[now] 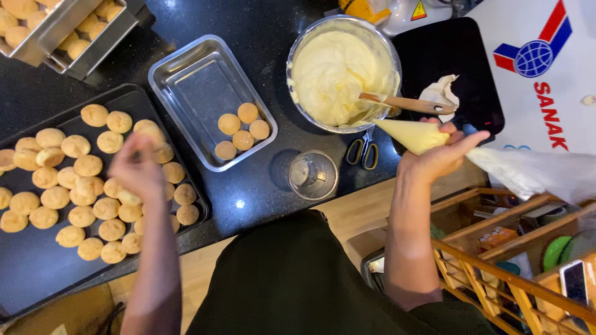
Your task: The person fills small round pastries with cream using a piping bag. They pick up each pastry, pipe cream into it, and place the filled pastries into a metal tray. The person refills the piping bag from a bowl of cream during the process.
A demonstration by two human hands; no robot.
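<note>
My left hand (138, 170) hovers over a black baking tray (25, 273) covered with several small golden puffs (74, 198); its fingers are curled at one puff, blurred, so the grip is unclear. My right hand (437, 155) holds a piping bag of pale cream (413, 134), its tip pointing left toward a metal bowl of cream (338, 74). A wooden-handled spatula (406, 103) rests in the bowl. A metal loaf pan (198, 80) between the hands holds several puffs (239, 131).
An empty glass (313, 175) and scissors (362, 152) lie on the black counter. More puffs fill metal pans (68, 31) at top left. A wooden rack (496, 260) stands at lower right, a white plastic bag (534, 170) beside it.
</note>
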